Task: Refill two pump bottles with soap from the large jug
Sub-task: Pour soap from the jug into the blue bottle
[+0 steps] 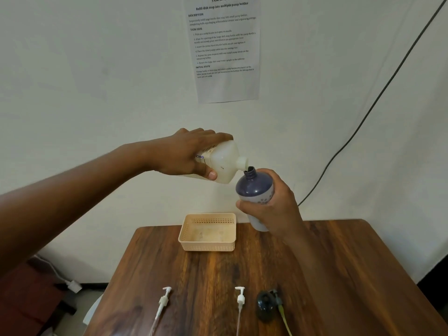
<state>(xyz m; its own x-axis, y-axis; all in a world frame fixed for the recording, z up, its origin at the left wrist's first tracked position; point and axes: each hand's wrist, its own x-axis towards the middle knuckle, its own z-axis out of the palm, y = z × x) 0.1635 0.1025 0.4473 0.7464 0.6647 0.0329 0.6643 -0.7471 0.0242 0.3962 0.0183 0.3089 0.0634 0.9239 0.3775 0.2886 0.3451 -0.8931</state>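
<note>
My left hand (184, 154) grips the large whitish jug (224, 163), tipped on its side above the table with its spout pointing right and down. My right hand (271, 209) holds a dark purple bottle (254, 187) by its lower body, tilted, its open neck right under the jug's spout. Both are held in the air in front of the wall. Two white pump heads lie near the table's front edge, one to the left (163, 299) and one in the middle (240, 298). Beside them lies a dark pump head (266, 303) with a yellowish tube.
A beige perforated basket (208, 247) stands at the back of the wooden table (339, 275), below the hands. An instruction sheet (224, 49) hangs on the wall. A black cable (363, 122) runs down the wall at the right.
</note>
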